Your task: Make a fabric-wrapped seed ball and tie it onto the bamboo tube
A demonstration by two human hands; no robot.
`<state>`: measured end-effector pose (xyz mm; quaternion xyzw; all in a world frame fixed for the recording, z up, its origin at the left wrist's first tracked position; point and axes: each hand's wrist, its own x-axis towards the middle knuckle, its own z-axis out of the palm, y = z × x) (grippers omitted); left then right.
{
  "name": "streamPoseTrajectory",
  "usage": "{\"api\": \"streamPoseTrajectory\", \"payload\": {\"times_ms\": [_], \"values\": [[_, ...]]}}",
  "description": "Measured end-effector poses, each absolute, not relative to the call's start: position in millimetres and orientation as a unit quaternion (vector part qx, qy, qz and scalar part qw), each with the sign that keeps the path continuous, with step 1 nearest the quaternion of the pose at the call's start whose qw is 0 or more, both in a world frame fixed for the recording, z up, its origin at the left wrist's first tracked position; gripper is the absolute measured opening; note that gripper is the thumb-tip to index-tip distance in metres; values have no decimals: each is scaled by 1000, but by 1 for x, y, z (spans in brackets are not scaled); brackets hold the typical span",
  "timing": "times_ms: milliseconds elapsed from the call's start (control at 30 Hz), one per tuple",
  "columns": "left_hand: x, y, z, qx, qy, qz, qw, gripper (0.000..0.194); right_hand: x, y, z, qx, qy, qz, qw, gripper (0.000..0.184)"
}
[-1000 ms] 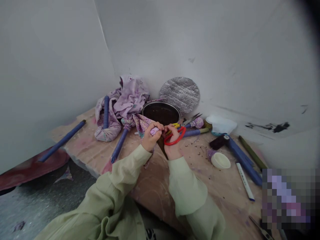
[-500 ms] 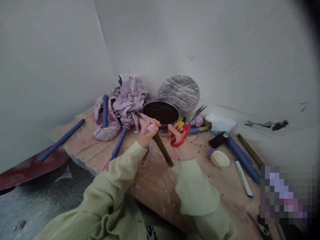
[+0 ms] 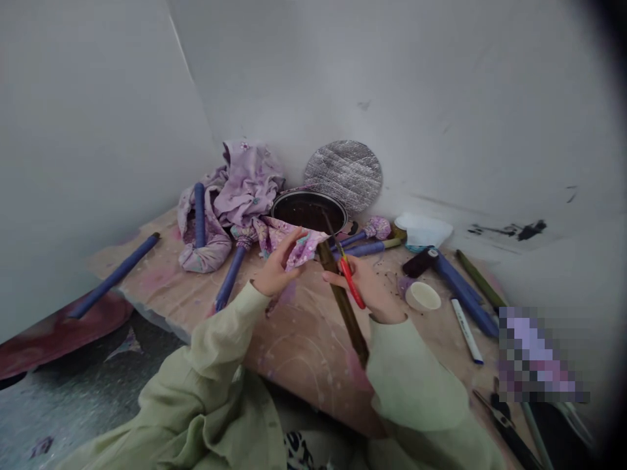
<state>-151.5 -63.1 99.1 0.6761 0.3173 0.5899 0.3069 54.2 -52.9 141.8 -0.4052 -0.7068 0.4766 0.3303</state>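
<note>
My left hand [image 3: 277, 273] is closed on a lilac floral cloth [image 3: 294, 249], which it lifts a little above the table. My right hand [image 3: 367, 288] grips red-handled scissors [image 3: 351, 282], with the long thin blades pointing up towards a black pot [image 3: 308, 212]. A dark brown rod [image 3: 343, 310] slants between my hands, its upper end next to the cloth and its lower end near the table's front edge. Whether either hand bears the rod, I cannot tell.
Behind the pot leans a round quilted silver mat [image 3: 343, 175]. Crumpled lilac cloth [image 3: 245, 192] and several blue rods [image 3: 115, 275] lie at the left. A white cup [image 3: 422, 296], white marker [image 3: 467, 331] and dark-handled tool [image 3: 507, 431] lie at the right, against white walls.
The scissors have turned from lying sideways to pointing up towards the pot. The cloth now spreads out from my left hand, and the rod has swung, its lower end closer to me.
</note>
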Motion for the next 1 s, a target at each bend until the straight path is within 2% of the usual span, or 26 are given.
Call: {"api": "streamPoseTrajectory", "payload": {"times_ms": [133,233,333,433,533,600,800,1000], "values": [[-150,-93,71,734,395,504,227,53,104,-62,142,-491,-743,393,231,31],[-138,-126,52,742,429,463,225,45,135,-69,135,-531,-757,350,148,25],[-118,-161,34,737,411,435,313,40,153,-68,117,-557,-768,305,84,20],[-95,-187,20,654,397,450,461,34,159,-61,92,-597,-764,243,35,16],[-76,-199,12,470,384,478,635,38,158,-54,71,-632,-750,195,21,15],[-69,-200,10,379,375,495,687,41,156,-51,63,-642,-747,173,17,14],[-69,-197,13,323,376,499,711,36,156,-54,53,-656,-744,129,12,20],[-70,-198,12,328,382,495,708,34,144,-61,62,-653,-746,116,49,28]]}}
